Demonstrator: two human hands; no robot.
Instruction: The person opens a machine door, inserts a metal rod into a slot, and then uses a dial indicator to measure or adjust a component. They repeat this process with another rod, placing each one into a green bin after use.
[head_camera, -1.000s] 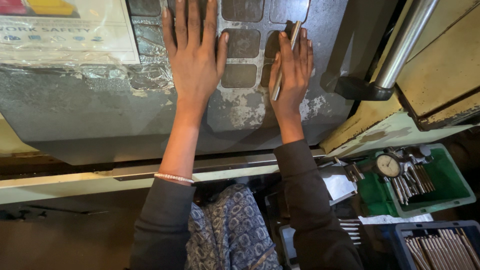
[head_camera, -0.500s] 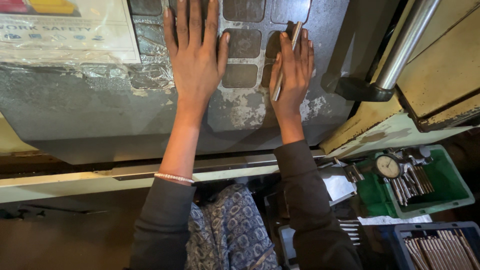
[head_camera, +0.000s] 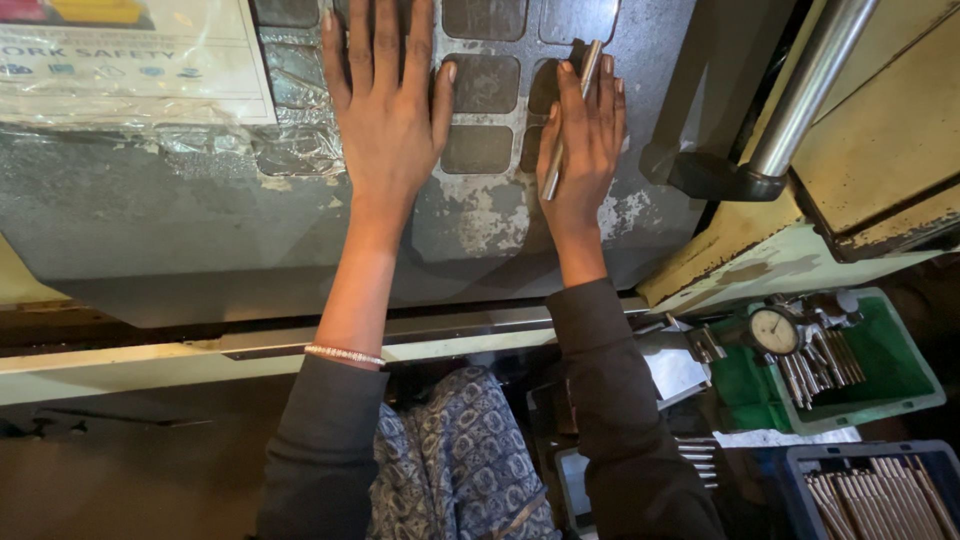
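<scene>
left hand (head_camera: 385, 95): flat, palm down, fingers spread on the grey machine panel (head_camera: 200, 215); covers the left column of dark square pads; holds nothing
right hand (head_camera: 585, 150): palm down on the same panel, fingers together; thin metal rod (head_camera: 568, 115) pinned under the index and middle fingers against the panel, not gripped in a fist
rod position: lies along the fingers, upper tip past the fingertips near the top row of pads, lower end at the palm
change vs 1 s ago: essentially none; both hands sit at the same spots, rod at the same angle; only a slight framing shift
meaning: work looks like a static hold, both hands pressing on the panel at once, rod parked under the right hand, no motion in progress
square pads (head_camera: 484, 82): dark, worn, paint chipped below them; one row visible between the two hands
laminated sheet (head_camera: 120, 60): taped at upper left of the panel, under wrinkled plastic
steel bar (head_camera: 810, 85): round, runs diagonally at upper right into a black bracket
green tray (head_camera: 880, 365): lower right, holds a dial gauge (head_camera: 774, 330) and loose rods
blue tray (head_camera: 870, 490): bottom right, more rods, well apart from both hands
bracelet (head_camera: 343, 354): on the left wrist
</scene>
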